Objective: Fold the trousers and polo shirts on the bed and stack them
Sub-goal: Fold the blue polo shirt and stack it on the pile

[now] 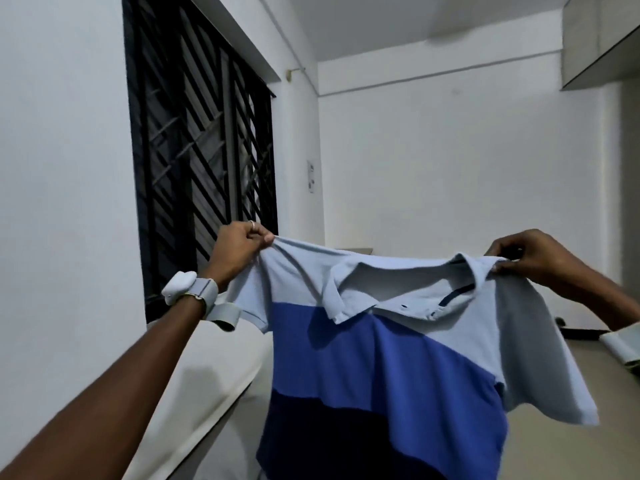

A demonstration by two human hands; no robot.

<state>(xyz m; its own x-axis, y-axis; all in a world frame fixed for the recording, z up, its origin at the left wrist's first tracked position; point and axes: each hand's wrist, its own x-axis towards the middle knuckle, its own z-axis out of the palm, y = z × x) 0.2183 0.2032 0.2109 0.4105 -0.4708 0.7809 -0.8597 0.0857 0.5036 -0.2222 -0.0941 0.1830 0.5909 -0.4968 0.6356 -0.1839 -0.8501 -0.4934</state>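
polo shirt (381,358): 1, at 6 o'clock | colour bands on it: 3 | hands: 2, left hand (239,247) at 9 o'clock, right hand (526,254) at 3 o'clock | ring (252,224): 1 | wrist strap (188,289): 1 | barred window (201,161): 1, at 11 o'clock

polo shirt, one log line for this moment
polo shirt: held up, unfolded | left hand: grips one shoulder | right hand: grips other shoulder | fold: not started

Polo shirt (381,358) hem ran off bottom edge; bed (616,448) behind it was mostly hidden; pale item (620,348) to its right was cropped, unidentifiable.
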